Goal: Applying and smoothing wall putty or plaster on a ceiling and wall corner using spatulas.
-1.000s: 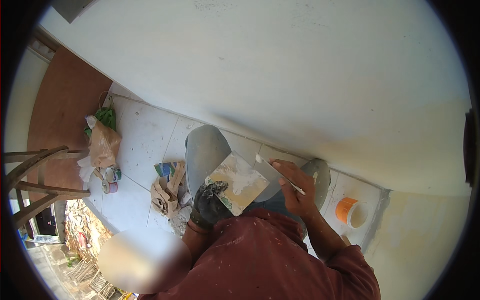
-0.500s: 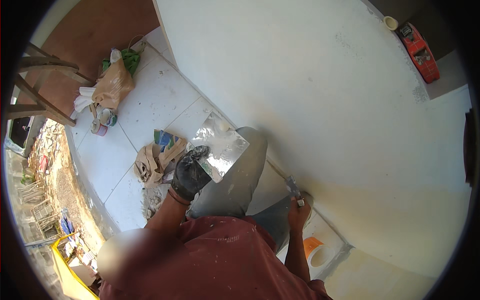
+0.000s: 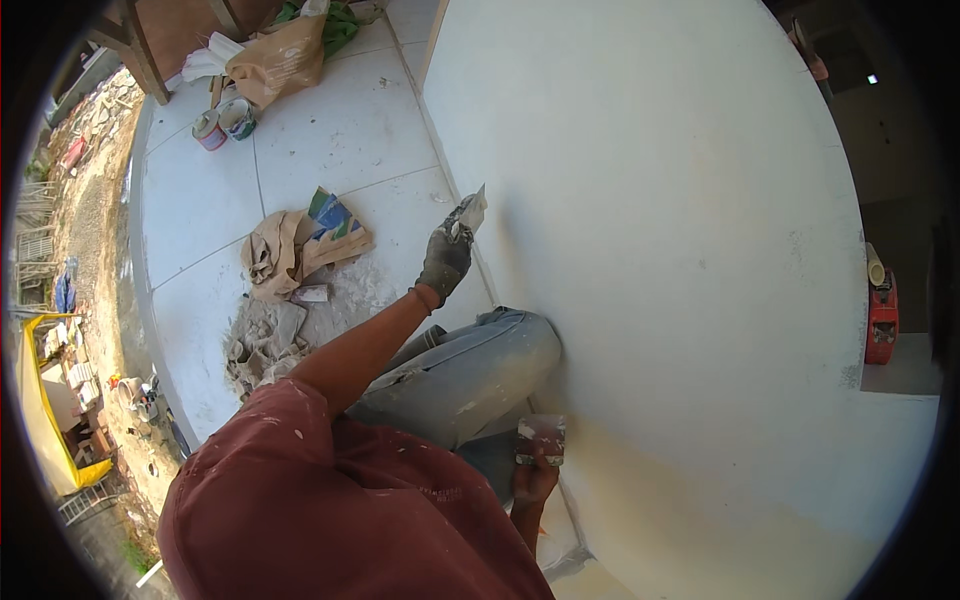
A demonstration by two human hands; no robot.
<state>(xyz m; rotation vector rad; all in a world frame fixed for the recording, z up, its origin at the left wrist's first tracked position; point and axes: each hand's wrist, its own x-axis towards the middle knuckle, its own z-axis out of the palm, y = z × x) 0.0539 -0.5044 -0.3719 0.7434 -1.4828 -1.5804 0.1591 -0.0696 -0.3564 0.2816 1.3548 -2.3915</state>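
Observation:
My left hand (image 3: 447,258), in a dark, putty-smeared glove, grips a thin metal plate (image 3: 475,207). The plate is tilted nearly edge-on beside the white wall (image 3: 660,250); whether it touches the wall I cannot tell. Lower down, my bare right hand (image 3: 536,482) is closed round a putty knife (image 3: 541,438). Its broad blade points up, close to the foot of the wall and past my bent knee. Pale smears mark the blade. A yellowish, damp-looking patch spreads over the lower wall near it.
Crumpled brown paper (image 3: 278,250) and a dusty rag heap (image 3: 265,340) lie on the white floor tiles (image 3: 205,235) at left. Two small cans (image 3: 209,130) stand near a brown bag (image 3: 278,68) farther off. A red tool (image 3: 881,325) rests on a ledge at right.
My left hand has reached forward and turned the plate from face-up to nearly edge-on. The putty knife now shows its broad face. The view has shifted, moving the red tool lower.

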